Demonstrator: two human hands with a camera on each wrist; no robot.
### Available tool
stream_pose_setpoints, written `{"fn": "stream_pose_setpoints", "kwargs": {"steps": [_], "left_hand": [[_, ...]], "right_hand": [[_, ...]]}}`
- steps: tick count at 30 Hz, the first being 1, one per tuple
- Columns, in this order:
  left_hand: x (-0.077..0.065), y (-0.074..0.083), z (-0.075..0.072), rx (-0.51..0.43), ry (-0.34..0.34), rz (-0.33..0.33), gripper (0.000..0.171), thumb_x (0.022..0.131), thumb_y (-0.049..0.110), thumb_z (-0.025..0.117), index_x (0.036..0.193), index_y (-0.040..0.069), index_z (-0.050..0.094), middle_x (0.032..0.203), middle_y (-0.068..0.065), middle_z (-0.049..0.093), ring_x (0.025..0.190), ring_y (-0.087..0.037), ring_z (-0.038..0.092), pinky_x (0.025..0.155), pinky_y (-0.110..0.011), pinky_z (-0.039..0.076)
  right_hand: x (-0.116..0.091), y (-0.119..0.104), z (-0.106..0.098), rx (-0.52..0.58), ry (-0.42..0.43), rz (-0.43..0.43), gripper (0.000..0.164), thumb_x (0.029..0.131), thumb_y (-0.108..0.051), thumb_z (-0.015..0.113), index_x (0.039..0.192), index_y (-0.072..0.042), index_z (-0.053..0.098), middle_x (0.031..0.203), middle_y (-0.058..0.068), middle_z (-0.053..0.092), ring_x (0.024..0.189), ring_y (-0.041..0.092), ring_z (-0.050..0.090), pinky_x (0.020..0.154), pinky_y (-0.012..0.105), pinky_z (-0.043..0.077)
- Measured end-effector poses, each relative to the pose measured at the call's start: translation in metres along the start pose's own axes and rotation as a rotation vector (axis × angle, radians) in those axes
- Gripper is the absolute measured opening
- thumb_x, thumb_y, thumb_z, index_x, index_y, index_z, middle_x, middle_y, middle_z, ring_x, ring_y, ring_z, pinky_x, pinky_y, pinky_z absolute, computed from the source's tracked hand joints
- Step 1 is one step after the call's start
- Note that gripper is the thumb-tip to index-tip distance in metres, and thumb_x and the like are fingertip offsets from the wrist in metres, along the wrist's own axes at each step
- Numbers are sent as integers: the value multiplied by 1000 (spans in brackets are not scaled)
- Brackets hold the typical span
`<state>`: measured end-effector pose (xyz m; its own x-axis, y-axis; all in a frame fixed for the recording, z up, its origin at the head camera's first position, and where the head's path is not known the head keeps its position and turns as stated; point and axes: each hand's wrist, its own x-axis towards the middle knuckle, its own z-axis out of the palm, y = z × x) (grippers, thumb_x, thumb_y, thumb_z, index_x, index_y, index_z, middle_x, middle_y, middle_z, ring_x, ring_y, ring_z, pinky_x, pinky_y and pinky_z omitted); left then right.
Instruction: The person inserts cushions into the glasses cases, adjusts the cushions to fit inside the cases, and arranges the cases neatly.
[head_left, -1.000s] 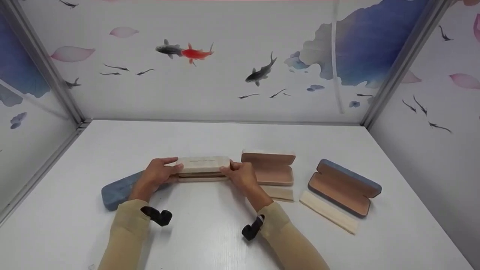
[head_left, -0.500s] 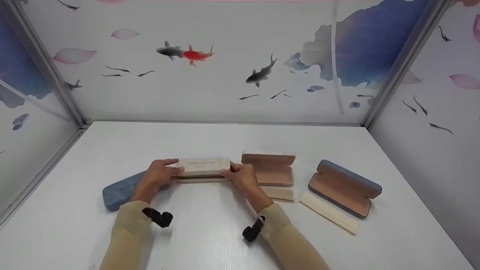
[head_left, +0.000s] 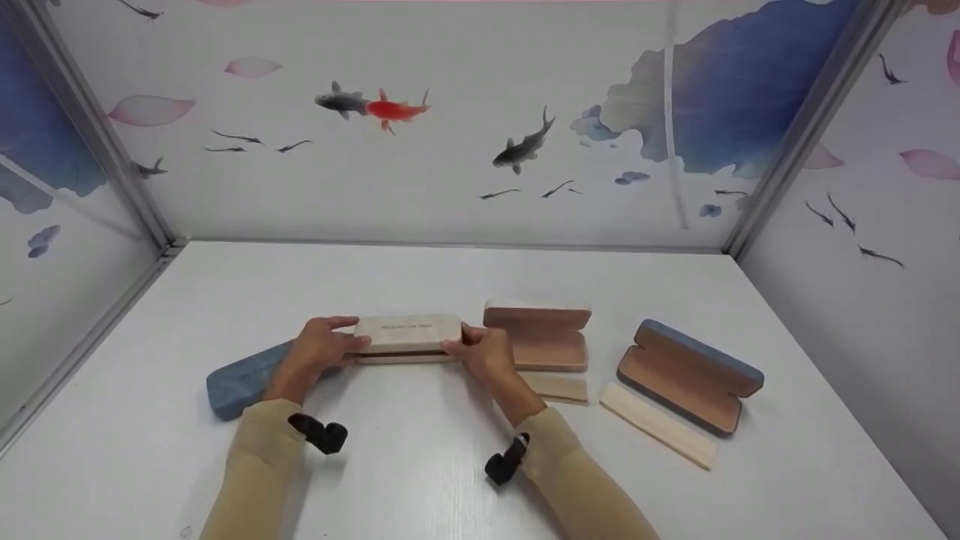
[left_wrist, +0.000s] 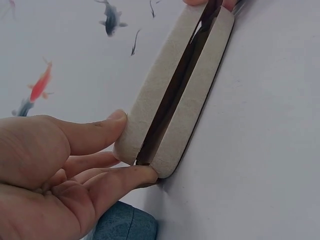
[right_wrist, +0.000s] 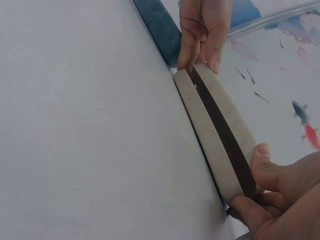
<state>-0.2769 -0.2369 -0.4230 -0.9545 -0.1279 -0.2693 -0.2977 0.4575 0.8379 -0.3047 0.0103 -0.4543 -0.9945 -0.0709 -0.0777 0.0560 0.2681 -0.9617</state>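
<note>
A cream glasses case [head_left: 409,335] with small print on its lid lies on the white table, its long side facing me. My left hand [head_left: 319,349] grips its left end, thumb on the lid. At the right end, my right hand [head_left: 487,354] holds it between thumb and fingers. The lid is partly lowered: in the left wrist view a narrow dark gap runs along the cream case [left_wrist: 197,80] between lid and base. The right wrist view shows the same slit in the case [right_wrist: 212,135], with both hands at its ends. What lies inside is mostly hidden in shadow.
A shut blue glasses case [head_left: 244,379] lies partly behind my left forearm. Right of my hands stand an opened cream case [head_left: 551,351] and an opened blue case [head_left: 686,382], both with tan linings. Folded cloths, one beige [head_left: 559,388] and one cream [head_left: 660,426], lie before them.
The lid of the held cream case has come down, and the gap at its front has narrowed. Both hands keep their grip at its ends, almost in the same place.
</note>
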Motion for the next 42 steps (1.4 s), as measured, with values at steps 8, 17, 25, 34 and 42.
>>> {"fn": "stream_pose_setpoints", "kwargs": {"steps": [8, 17, 25, 34, 42], "left_hand": [[0, 2, 1, 7, 13, -6, 60, 96, 15, 68, 150, 0, 43, 143, -28, 54, 115, -26, 66, 90, -33, 57], [-2, 0, 3, 54, 38, 5, 58, 96, 15, 68, 147, -1, 46, 142, -28, 55, 119, -32, 65, 87, -33, 57], [-1, 1, 4, 76, 67, 6, 56, 94, 14, 70, 144, -1, 50, 137, -27, 60, 109, -28, 69, 80, -29, 55], [0, 1, 5, 101, 78, 32, 56, 92, 12, 71, 142, -4, 51, 134, -27, 62, 98, -21, 71, 76, -25, 53], [0, 3, 5, 132, 61, 40, 57, 93, 12, 70, 143, -5, 49, 135, -28, 61, 109, -29, 69, 81, -29, 55]], "right_hand": [[-1, 1, -1, -19, -21, -69, 48, 88, -9, 77, 131, 5, 60, 137, 21, 58, 134, 30, 53, 99, 32, 55], [-3, 1, 0, -23, -5, -59, 51, 87, -8, 78, 132, 5, 58, 137, 21, 58, 136, 29, 51, 106, 36, 50], [-1, 2, 2, -15, 12, -39, 51, 85, -6, 79, 131, 5, 59, 136, 21, 59, 134, 29, 53, 106, 34, 50], [-3, 1, 3, -29, 24, -21, 53, 82, -5, 81, 130, 3, 60, 134, 19, 61, 132, 26, 56, 104, 35, 51], [-6, -5, 2, -40, 8, 35, 57, 83, -4, 80, 134, 2, 57, 141, 16, 57, 137, 24, 50, 108, 35, 49]]}}
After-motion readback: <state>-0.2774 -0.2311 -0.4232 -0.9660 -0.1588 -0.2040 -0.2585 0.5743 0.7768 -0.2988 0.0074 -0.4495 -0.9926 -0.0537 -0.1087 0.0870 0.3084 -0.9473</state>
